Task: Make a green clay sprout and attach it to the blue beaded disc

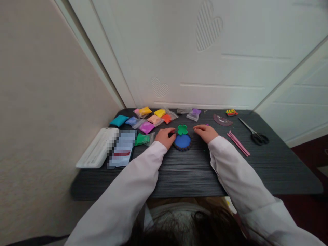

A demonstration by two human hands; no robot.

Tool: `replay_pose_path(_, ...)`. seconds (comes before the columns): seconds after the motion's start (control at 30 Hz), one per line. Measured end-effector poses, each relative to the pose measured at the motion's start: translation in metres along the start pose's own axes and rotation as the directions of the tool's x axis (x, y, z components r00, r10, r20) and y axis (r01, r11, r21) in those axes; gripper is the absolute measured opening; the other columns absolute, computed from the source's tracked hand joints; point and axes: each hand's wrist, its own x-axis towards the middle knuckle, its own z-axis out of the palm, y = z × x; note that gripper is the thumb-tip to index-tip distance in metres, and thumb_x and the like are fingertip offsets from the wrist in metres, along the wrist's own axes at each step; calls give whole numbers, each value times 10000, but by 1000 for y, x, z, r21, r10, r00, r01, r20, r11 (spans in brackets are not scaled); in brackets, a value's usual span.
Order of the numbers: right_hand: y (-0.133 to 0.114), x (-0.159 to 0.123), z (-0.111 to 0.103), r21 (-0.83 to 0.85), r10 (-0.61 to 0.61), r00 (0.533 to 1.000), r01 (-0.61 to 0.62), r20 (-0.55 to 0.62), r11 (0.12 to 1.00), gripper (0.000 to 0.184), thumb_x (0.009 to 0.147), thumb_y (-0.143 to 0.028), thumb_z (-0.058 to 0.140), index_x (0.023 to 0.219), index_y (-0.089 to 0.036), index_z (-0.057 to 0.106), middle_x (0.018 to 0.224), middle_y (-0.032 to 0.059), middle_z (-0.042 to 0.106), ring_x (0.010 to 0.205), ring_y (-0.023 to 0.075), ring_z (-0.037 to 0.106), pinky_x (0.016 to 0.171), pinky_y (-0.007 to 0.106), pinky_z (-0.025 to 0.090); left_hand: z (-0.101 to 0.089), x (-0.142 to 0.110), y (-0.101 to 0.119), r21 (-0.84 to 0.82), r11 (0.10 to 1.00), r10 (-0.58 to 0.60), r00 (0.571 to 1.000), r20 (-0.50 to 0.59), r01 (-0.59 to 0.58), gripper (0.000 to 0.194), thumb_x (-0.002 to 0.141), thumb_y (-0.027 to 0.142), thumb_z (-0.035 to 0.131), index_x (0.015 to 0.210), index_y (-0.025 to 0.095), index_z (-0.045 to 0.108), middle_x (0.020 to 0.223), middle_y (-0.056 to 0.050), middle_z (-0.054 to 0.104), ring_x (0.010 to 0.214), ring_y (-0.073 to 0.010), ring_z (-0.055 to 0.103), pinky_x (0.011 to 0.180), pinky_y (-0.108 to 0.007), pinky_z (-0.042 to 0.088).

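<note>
A round blue disc (182, 140) with a dark, beaded-looking rim lies flat on the dark table. At its far edge is a green four-lobed clover shape (182, 130), partly over the rim. My left hand (166, 137) is beside the disc's left edge, fingers curved and thumb apart, with nothing visible in it. On the other side, my right hand (206, 133) reaches toward the clover shape with fingers stretched out, a small gap away and holding nothing I can see. A small purple bit shows just behind the right hand.
Several small bags of coloured clay, such as a green bag (143, 139) and a magenta bag (146, 127), lie at the back left. Left are a phone (124, 147) and a white case (98, 147). Right are pink tweezers (238, 143), black-handled scissors (259, 138) and a translucent half-round piece (222, 120).
</note>
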Motion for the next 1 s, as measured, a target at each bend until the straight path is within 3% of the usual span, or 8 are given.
replay_pose_path(0.17,-9,-13,16,-148,-43,999,43,5,988,363,628,-469,557,865,-208,642,1044,84,579,991,290,494,833,473,324,4,-6,11,57,998,0,1000,-6,0,379,709,300,507,1055,151,546,959,-73,626,922,-224,531,854,-365,395)
replay_pose_path(0.37,-16,-14,26,-162,-24,1000,21,-18,987,304,608,-399,591,836,-199,606,1000,75,576,968,264,489,802,442,342,7,-5,15,11,999,-50,999,17,50,457,642,246,572,1088,176,499,905,-51,625,872,-215,551,818,-359,421)
replay_pose_path(0.53,-10,-8,31,-29,14,1000,-15,-19,999,247,609,-310,592,818,-189,542,812,25,591,786,169,546,734,342,405,8,-2,15,-98,991,-85,996,38,89,494,621,211,582,1101,177,475,942,-48,593,858,-184,561,791,-322,443)
replay_pose_path(0.7,-5,-6,37,162,4,1000,-2,-13,987,342,599,-244,583,916,-202,462,694,-37,543,611,105,526,621,271,434,6,-1,12,-214,968,-123,991,51,131,586,596,193,603,1156,181,429,973,-54,572,782,-163,565,752,-319,456)
replay_pose_path(0.83,-8,-7,36,305,-22,1000,19,7,952,378,600,-242,575,953,-207,443,709,-45,524,539,81,501,555,250,435,2,1,8,-331,934,-106,990,98,133,590,559,171,632,1125,155,466,908,-53,593,773,-174,561,762,-343,448)
replay_pose_path(1.0,-16,-13,27,450,-83,996,63,25,891,384,638,-235,540,999,-200,416,769,-27,519,539,74,508,533,240,440,-5,1,11,-527,838,-49,981,190,144,565,589,157,602,1130,103,445,763,-38,613,725,-156,590,695,-294,480)
